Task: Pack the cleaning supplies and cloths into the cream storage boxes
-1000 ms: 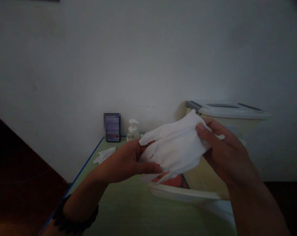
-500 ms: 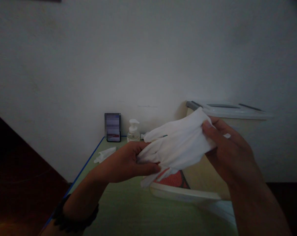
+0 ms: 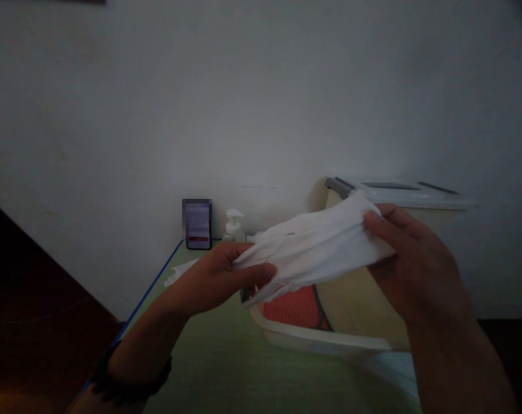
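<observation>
A white fabric glove (image 3: 316, 244) is stretched in the air between my two hands, above the table. My left hand (image 3: 226, 276), with a dark beaded bracelet on the wrist, pinches the finger end between thumb and fingers. At the cuff end, my right hand (image 3: 416, 253) grips the fabric with its thumb on top; its other fingers are partly hidden behind the cloth. Another white cloth piece (image 3: 181, 272) lies on the table behind my left hand, partly covered by it.
On the green table (image 3: 217, 368) a phone (image 3: 198, 224) leans against the wall, beside a clear pump bottle (image 3: 233, 225). A pale bin-like container (image 3: 359, 305) with a red textured panel (image 3: 290, 309) stands to the right, below the glove. The table's blue edge runs along the left.
The glove is pulled tauter and its fingers are drawn closer together. My right hand has shifted slightly right, my left slightly left and up.
</observation>
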### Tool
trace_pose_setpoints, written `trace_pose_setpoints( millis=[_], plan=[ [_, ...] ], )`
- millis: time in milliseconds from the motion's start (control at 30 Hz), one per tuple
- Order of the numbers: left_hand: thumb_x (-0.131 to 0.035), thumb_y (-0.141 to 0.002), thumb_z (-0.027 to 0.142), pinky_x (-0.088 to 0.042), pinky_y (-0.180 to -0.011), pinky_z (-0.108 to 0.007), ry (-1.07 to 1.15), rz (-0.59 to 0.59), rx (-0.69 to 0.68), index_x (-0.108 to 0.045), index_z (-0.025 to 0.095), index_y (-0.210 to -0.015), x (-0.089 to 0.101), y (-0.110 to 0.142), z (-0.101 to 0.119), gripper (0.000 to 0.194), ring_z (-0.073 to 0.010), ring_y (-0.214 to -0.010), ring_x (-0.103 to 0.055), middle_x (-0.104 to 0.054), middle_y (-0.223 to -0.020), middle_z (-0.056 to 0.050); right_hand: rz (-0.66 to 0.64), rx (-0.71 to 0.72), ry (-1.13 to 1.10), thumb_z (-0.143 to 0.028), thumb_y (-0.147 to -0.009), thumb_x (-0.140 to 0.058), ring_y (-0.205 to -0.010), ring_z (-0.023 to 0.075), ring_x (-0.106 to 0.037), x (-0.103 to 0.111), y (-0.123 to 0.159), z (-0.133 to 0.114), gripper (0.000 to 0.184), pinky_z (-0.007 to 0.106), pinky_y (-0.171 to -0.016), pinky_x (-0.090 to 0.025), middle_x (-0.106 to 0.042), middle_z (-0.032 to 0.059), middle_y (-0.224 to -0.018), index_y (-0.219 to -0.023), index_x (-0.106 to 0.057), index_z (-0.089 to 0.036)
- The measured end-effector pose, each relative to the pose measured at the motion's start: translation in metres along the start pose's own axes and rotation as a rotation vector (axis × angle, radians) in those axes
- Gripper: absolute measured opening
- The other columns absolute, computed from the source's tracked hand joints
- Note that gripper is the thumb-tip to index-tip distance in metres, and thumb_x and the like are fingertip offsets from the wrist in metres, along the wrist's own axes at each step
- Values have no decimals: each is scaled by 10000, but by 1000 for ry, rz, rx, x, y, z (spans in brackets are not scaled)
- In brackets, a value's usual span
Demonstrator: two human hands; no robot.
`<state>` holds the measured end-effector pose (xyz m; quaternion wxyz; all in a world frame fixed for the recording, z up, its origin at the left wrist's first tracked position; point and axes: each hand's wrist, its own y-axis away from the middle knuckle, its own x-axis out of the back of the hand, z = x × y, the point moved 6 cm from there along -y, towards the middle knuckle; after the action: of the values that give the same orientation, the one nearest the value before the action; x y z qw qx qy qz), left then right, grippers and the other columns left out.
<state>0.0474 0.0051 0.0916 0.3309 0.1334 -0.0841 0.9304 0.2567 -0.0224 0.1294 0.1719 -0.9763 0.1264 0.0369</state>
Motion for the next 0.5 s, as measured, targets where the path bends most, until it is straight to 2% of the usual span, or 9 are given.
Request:
trace_pose_setpoints(
  millis=[233,367,433,500],
  plan=[
    [-609,-806,329,-398,-523,-174,-41,77,-18,-593,142,-557,10,-1,4,312,-72,-512,-509,-566,-539,38,27,48,37,-331,-812,-591,-617,169,-606,2,-1,-1,42,278,-504,-460,-652,-11,-724,-781,-600,-304],
    [-585,-827,330,-408,-510,-172,39,41,-39,-611,137,-594,7,-3,2,304,-71,-502,-509,-566,-536,33,37,76,83,-354,-835,-550,-701,202,-638,4,-1,-1,68,304,-543,-497,-664,11,-802,-828,-583,-295],
    [-582,-834,341,-416,-514,-166,82,28,-42,-626,134,-629,5,-5,0,295,-69,-516,-518,-582,-558,29,17,75,67,-351,-832,-558,-694,194,-638,3,-1,-1,64,293,-540,-503,-661,6,-796,-839,-577,-291],
    [-576,-844,358,-449,-563,-167,162,39,-46,-658,142,-743,2,-6,-3,253,-79,-585,-562,-636,-649,15,-5,54,37,-337,-826,-573,-641,163,-620,-1,-1,1,51,258,-507,-494,-652,-10,-759,-829,-578,-286]
  ],
)
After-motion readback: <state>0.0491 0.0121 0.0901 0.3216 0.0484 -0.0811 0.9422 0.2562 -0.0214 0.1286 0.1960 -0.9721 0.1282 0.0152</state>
